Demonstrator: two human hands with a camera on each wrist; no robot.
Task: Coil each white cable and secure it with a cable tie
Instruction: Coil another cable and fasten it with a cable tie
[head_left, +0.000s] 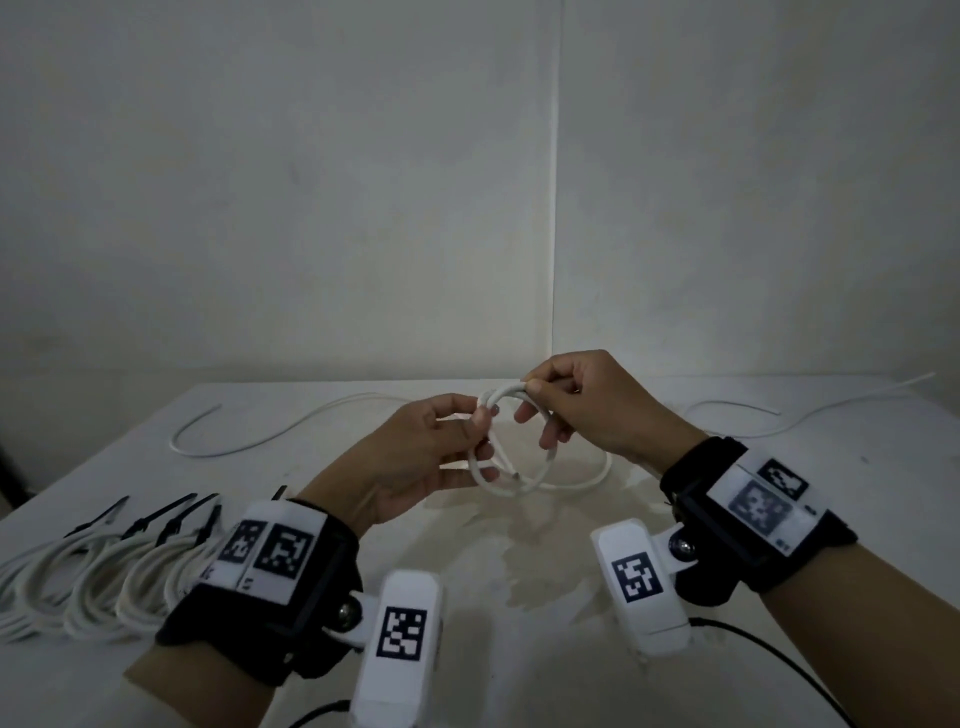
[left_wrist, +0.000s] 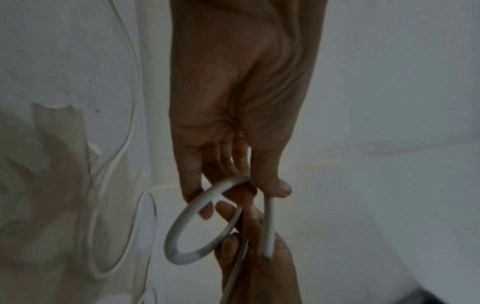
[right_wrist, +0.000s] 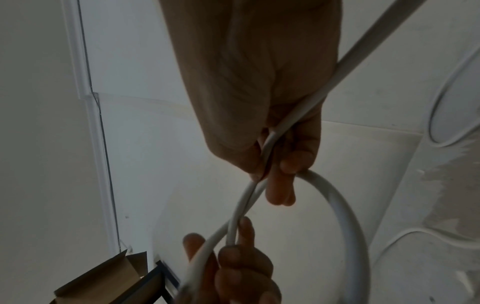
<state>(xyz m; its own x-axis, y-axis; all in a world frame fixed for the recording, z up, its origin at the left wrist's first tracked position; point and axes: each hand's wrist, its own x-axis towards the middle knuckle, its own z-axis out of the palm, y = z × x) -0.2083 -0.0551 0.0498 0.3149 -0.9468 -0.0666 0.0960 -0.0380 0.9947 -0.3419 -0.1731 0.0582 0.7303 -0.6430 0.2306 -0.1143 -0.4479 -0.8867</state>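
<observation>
Looping white cable (head_left: 511, 457) — between both grips

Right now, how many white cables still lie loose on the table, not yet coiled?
2: one loose cable at far left, another at far right. A third is in the hands; more may be hidden.

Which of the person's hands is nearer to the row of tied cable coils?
Left. The left hand holds the cable just right of the tied cable coils; the right hand is farther right.
</observation>
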